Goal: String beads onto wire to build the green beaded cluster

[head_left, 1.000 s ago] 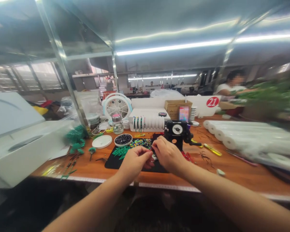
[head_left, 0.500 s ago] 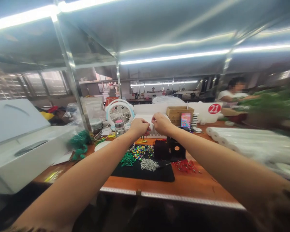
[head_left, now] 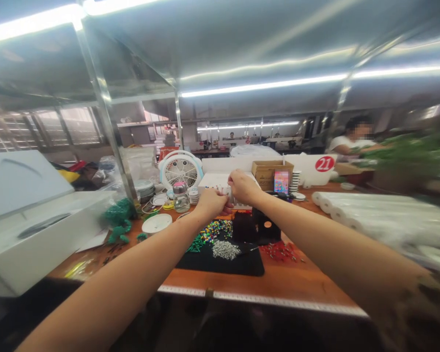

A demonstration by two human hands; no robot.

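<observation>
Both arms reach out over the bench, and the hands are close together in front of a white box (head_left: 210, 180). My left hand (head_left: 211, 201) is closed, its fingers pinched; what they hold is too small to make out. Beside it, my right hand (head_left: 242, 188) is closed too, thumb and fingertips together, and I cannot tell what is between them. Below the hands lies a black mat (head_left: 242, 266) with a pile of small silvery pieces (head_left: 225, 250), multicoloured beads (head_left: 220, 230) and green pieces (head_left: 196, 244). Red pieces (head_left: 278, 252) lie right of the mat.
A fan (head_left: 181, 172), a glass jar (head_left: 181, 199) and a white dish (head_left: 157, 224) stand to the left. Behind the hands are a cardboard box (head_left: 267, 171) and a phone (head_left: 281, 181). Plastic-wrapped rolls (head_left: 370, 212) lie at the right. A person (head_left: 354, 142) sits beyond.
My left hand has dropped slightly, and its forearm has shifted lower, showing more of the white dish and jar. My right hand stays nearly in place.
</observation>
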